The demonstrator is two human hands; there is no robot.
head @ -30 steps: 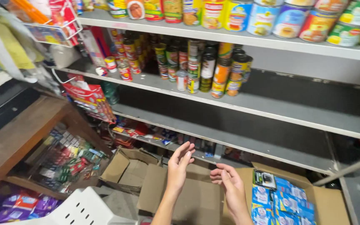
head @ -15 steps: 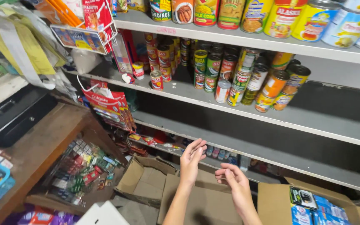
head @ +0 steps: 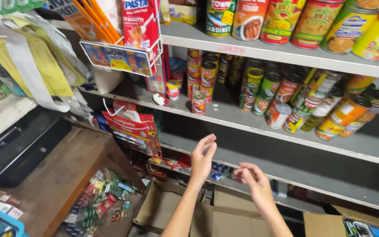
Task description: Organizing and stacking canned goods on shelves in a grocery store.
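Both my hands are raised and empty before the grey shelf (head: 259,127). Left hand (head: 203,158) is released, fingers loosely curled, just below a lone red can (head: 198,102) at the shelf's front edge. Right hand (head: 253,180) is released too, lower, over the cardboard box (head: 163,206).

Top-shelf cans (head: 286,22) cut off.

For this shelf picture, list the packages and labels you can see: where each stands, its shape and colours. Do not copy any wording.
Left hand, right hand: empty, raised before the shelves.
Red-labelled can: alone, middle shelf front.
Green and orange cans: clustered, middle shelf right.
Red hanging sachets: below wire rack.
Black box: flat, on wooden counter.
Cardboard box: open, on floor.
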